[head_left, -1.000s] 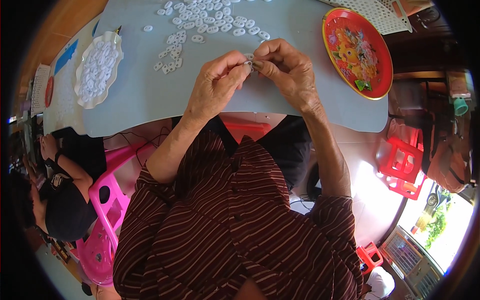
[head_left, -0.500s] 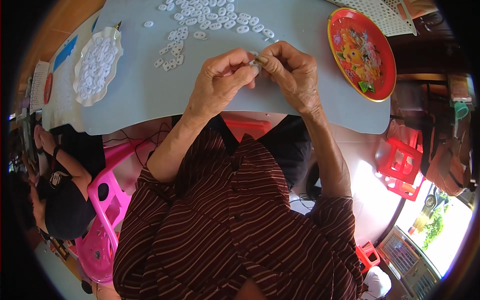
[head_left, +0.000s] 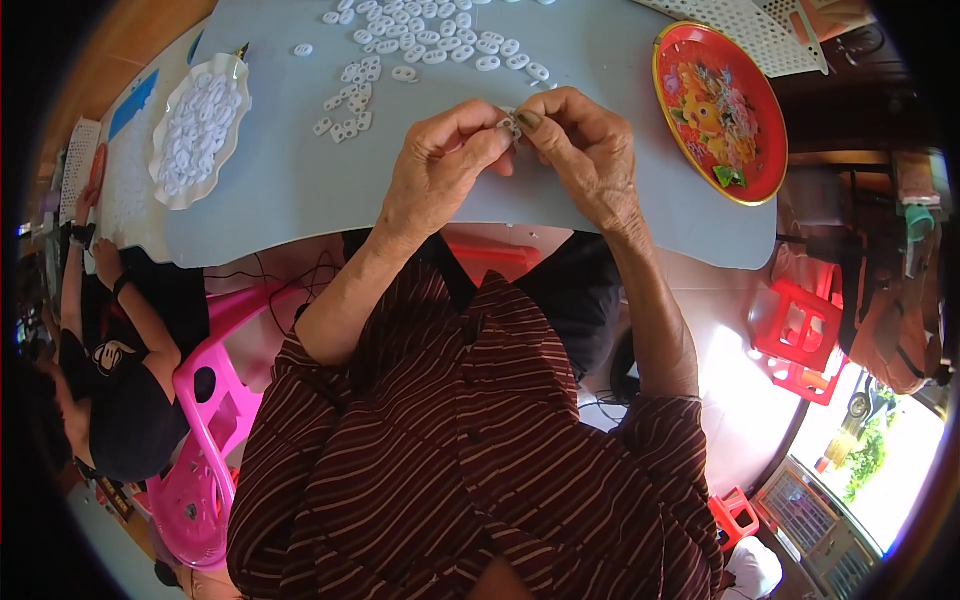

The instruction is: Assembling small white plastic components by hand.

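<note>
My left hand (head_left: 445, 165) and my right hand (head_left: 585, 150) meet over the grey table (head_left: 300, 190). Between their fingertips they pinch one small white plastic piece (head_left: 510, 126). Just beyond the hands, several loose white oval pieces (head_left: 430, 45) lie scattered on the table. A white scalloped dish (head_left: 195, 130) heaped with the same pieces sits at the far left. My striped brown sleeves fill the lower middle of the view.
A red round tray (head_left: 718, 110) with a flower pattern sits at the right of the table. A white perforated board (head_left: 745, 35) lies behind it. Another person in black (head_left: 120, 390) sits at the left by a pink chair (head_left: 200, 470). Red stools (head_left: 800, 335) stand right.
Both hands stay together on the small piece, with only slight finger movement. The view has shifted a little.
</note>
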Available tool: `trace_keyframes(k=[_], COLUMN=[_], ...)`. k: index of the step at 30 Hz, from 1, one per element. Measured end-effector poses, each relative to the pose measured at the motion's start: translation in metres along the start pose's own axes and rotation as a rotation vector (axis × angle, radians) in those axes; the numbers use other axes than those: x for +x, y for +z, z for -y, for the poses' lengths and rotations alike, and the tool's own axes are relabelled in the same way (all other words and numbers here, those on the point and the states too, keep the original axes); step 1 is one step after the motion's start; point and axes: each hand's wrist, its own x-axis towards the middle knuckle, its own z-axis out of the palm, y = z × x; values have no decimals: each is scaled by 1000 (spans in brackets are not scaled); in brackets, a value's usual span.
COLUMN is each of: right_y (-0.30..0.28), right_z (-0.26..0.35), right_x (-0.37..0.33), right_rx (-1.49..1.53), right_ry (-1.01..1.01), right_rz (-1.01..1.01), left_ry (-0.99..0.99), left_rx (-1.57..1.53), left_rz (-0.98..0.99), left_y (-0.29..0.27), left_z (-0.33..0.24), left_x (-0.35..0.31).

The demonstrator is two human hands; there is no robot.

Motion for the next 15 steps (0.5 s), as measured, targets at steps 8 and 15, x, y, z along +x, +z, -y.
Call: trace_keyframes(k=[8, 15], right_y=[1, 0], right_z=[2, -6], right_x=[1, -1], right_rx=[-83, 30], right_ry=[19, -5], right_rz=[-7, -32], left_ry=[11, 67], left_rx=[73, 245], left_rz=[20, -9], left_y=[-3, -8], left_z=[5, -16], left_x=[0, 8])
